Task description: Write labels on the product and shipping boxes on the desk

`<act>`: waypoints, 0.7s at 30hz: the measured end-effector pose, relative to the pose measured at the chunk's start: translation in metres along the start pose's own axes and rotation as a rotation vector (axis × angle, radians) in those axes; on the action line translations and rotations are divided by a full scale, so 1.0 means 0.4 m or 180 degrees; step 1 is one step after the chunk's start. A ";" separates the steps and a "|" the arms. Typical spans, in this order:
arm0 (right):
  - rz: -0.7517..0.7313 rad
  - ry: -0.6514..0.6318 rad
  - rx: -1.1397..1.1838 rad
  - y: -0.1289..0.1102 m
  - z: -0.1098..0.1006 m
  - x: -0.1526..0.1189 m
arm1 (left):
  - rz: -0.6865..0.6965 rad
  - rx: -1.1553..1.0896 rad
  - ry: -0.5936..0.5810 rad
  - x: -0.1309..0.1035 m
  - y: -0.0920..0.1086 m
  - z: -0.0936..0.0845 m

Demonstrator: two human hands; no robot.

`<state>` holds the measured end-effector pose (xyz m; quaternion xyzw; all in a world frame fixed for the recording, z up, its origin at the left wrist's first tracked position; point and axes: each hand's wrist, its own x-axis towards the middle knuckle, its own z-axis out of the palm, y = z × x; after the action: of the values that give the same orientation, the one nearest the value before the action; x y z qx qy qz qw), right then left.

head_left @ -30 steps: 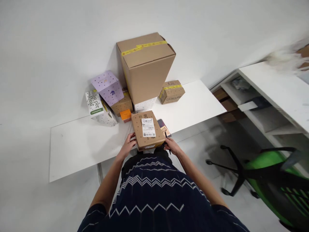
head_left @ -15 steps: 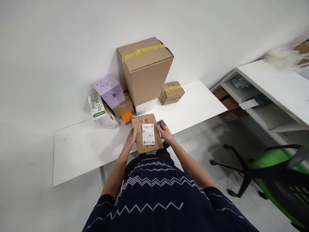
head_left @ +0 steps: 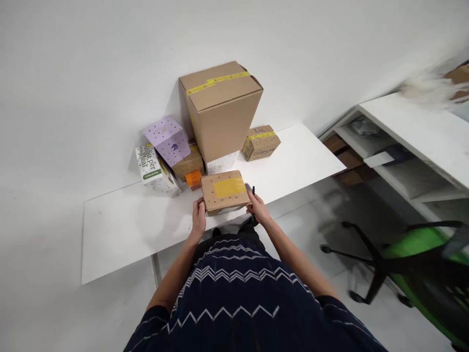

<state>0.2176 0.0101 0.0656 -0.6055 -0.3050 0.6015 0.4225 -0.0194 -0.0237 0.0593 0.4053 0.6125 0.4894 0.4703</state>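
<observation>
A small brown cardboard box (head_left: 224, 204) with a yellow patch on its upper face is held between my two hands at the table's front edge. Round its left side, the fingers of my left hand (head_left: 199, 215) are closed. My right hand (head_left: 258, 208) grips the opposite side, and a slim black pen-like stick (head_left: 253, 190) also sticks up from its fingers. Just behind that hand, a dark flat object is mostly covered. A small orange box (head_left: 193, 178) lies close behind the held box, to its left.
Along the wall on the white table (head_left: 120, 230) stand a large taped carton (head_left: 223, 122), a lilac box (head_left: 168, 139), a white "Super Meal" box (head_left: 152, 168) and a small taped carton (head_left: 261, 143). At right are a white shelf unit (head_left: 417, 137) and a green-black chair (head_left: 410, 244).
The box has been tipped in my hands: its labelled face has turned down out of sight, and the yellow-patched face now shows. Both hands still hold it.
</observation>
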 end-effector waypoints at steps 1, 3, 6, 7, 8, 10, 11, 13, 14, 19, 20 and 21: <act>0.0012 -0.0016 -0.0019 0.003 -0.005 -0.014 | -0.0096 -0.0025 0.0018 -0.012 0.000 -0.003; -0.0015 -0.0083 -0.0072 0.001 -0.013 -0.037 | -0.0260 -0.0120 0.0026 -0.028 0.006 -0.008; -0.0148 -0.0153 -0.0245 -0.016 -0.016 -0.051 | -0.0359 -0.0212 -0.0021 -0.028 0.030 -0.009; -0.0225 -0.0147 -0.0362 -0.025 -0.015 -0.053 | -0.0327 -0.0196 -0.0046 -0.025 0.040 -0.007; -0.0311 -0.0123 -0.0508 -0.034 -0.012 -0.053 | -0.0267 -0.0166 -0.0080 -0.021 0.051 -0.004; -0.0472 -0.0031 -0.0825 -0.053 -0.004 -0.053 | -0.0118 -0.0088 -0.0159 -0.013 0.070 0.003; -0.0530 0.0027 -0.0960 -0.062 0.001 -0.053 | -0.0053 -0.0052 -0.0188 -0.009 0.078 0.007; -0.0577 0.0116 -0.1119 -0.077 0.010 -0.050 | 0.0013 0.0013 -0.0186 -0.003 0.089 0.017; -0.0575 0.0131 -0.1147 -0.082 0.014 -0.048 | 0.0010 0.0040 -0.0168 -0.001 0.091 0.021; -0.0571 0.0177 -0.1098 -0.081 0.019 -0.030 | -0.0026 0.0115 -0.0120 0.004 0.087 0.036; -0.0575 0.0178 -0.1096 -0.078 0.017 -0.028 | -0.0013 0.0123 -0.0112 0.003 0.087 0.037; -0.0578 0.0141 -0.1089 -0.076 0.015 -0.026 | 0.0013 0.0145 -0.0089 0.000 0.090 0.036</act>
<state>0.2149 0.0155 0.0978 -0.6516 -0.4468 0.4868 0.3726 -0.0039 -0.0135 0.0934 0.4240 0.6160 0.4704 0.4685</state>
